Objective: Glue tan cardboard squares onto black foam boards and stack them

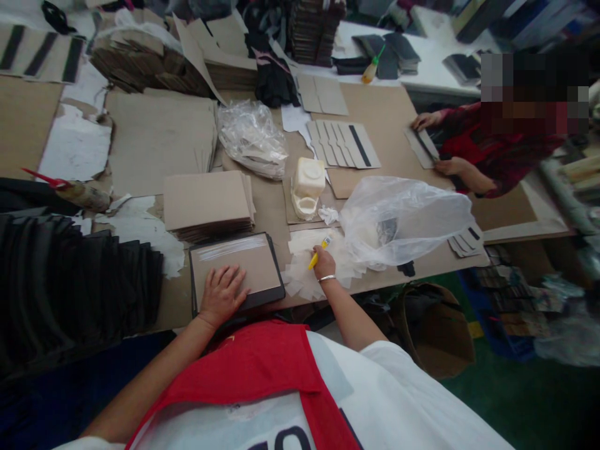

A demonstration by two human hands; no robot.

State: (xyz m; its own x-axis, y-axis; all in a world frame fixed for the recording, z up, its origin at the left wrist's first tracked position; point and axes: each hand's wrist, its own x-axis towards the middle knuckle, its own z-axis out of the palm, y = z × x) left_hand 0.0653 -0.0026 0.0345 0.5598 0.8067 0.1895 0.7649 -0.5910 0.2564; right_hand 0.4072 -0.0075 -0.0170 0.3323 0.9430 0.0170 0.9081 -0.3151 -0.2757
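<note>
My left hand [221, 292] lies flat, fingers spread, on a beige board [257, 278]. That board rests on a black panel [277, 270], whose edge shows around it. White streaks run along the board's far edge. In my right hand [324, 264] is a slim yellow tool [320, 252] with a pale label near its upper end; I cannot make out its kind. It is held above overlapping thin white sheets [300, 275]. Just beyond them stands a cream plastic container [309, 181] with an open round mouth at its near side.
A stack of beige boards [206, 203] is behind my left hand, and dark stacked pieces [84, 275] fill the left. A clear plastic bag [407, 219] lies to the right. Across the table a co-worker's hands [450, 165] hold a grey board. A bin [435, 331] stands below the edge.
</note>
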